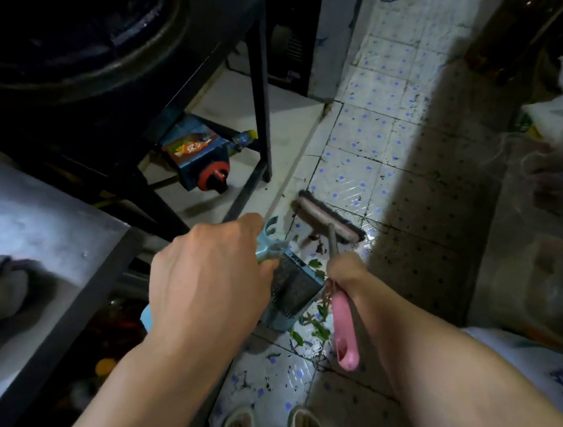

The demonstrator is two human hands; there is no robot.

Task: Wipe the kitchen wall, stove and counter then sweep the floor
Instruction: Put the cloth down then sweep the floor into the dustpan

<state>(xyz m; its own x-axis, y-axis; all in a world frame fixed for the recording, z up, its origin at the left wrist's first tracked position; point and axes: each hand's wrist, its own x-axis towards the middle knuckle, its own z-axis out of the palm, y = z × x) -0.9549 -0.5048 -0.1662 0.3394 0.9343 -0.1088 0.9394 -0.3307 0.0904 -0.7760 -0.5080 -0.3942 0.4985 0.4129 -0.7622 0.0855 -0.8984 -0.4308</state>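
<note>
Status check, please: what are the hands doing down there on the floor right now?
Left hand grips blue dustpan. Right hand grips pink broom, head on the tiles. Green scraps beside dustpan. Stove stand leg close by.

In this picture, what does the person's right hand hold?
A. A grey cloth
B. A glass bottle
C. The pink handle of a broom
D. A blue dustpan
C. The right hand grips the pink-handled broom, whose head rests on the tiled floor, while the left hand holds the blue dustpan.
</note>
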